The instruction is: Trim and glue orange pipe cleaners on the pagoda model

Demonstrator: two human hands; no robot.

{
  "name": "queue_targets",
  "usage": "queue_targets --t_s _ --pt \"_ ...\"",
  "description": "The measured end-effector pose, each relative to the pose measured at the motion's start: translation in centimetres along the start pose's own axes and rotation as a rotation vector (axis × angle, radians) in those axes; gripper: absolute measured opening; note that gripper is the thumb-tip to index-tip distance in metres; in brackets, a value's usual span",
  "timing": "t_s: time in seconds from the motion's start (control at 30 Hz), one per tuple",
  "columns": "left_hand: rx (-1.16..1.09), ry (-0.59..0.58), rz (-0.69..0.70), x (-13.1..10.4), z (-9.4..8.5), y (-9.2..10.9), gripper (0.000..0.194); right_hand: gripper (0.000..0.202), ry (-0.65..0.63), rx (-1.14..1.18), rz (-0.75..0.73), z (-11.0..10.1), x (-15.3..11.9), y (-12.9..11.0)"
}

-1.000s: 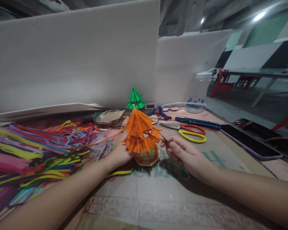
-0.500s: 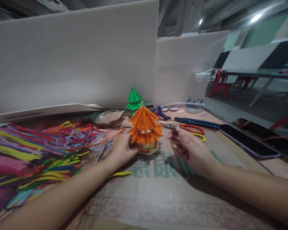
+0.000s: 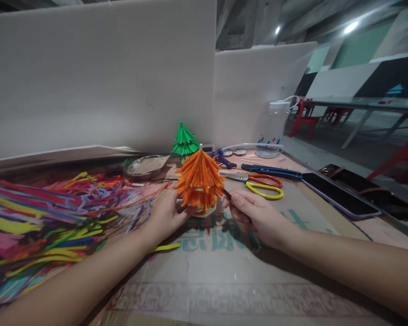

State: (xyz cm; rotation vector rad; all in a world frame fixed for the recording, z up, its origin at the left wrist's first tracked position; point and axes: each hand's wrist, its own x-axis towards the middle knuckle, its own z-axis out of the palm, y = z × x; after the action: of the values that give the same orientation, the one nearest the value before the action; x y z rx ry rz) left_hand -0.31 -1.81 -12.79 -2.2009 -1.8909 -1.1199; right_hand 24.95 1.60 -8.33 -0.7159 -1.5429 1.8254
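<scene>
An orange pipe-cleaner tree (image 3: 200, 176) with two tiers and a pale stick tip stands on a light base (image 3: 200, 213) in the middle of the head view. My left hand (image 3: 166, 210) grips the tree low on its left side; the fingertips are partly hidden behind the fringe. In my right hand (image 3: 248, 208) are dark tweezers (image 3: 226, 194), pinched between thumb and fingers. Their tips reach the right edge of the lower orange tier; whether they clasp a strand I cannot tell. Behind stands a smaller green pipe-cleaner tree (image 3: 182, 142).
Loose coloured pipe cleaners (image 3: 61, 217) spread over the left. Scissors (image 3: 265, 185), a blue-handled tool (image 3: 272, 171), a glue gun (image 3: 224, 158) and a phone (image 3: 340, 194) lie to the right. A clear bottle (image 3: 274, 129) stands at the back. Cardboard (image 3: 224, 280) covers the table.
My right hand has moved left, bringing the tweezers from beside the tree to its lower fringe. The orange tree tilts slightly differently in my left hand. The whole view has shifted a little.
</scene>
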Motion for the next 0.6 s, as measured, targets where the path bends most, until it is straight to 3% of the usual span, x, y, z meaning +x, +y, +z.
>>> queue_targets --t_s 0.6 --pt "0.095 0.008 0.029 -0.04 -0.46 0.56 0.029 0.051 -0.014 0.061 0.027 -0.42 0.08 0.17"
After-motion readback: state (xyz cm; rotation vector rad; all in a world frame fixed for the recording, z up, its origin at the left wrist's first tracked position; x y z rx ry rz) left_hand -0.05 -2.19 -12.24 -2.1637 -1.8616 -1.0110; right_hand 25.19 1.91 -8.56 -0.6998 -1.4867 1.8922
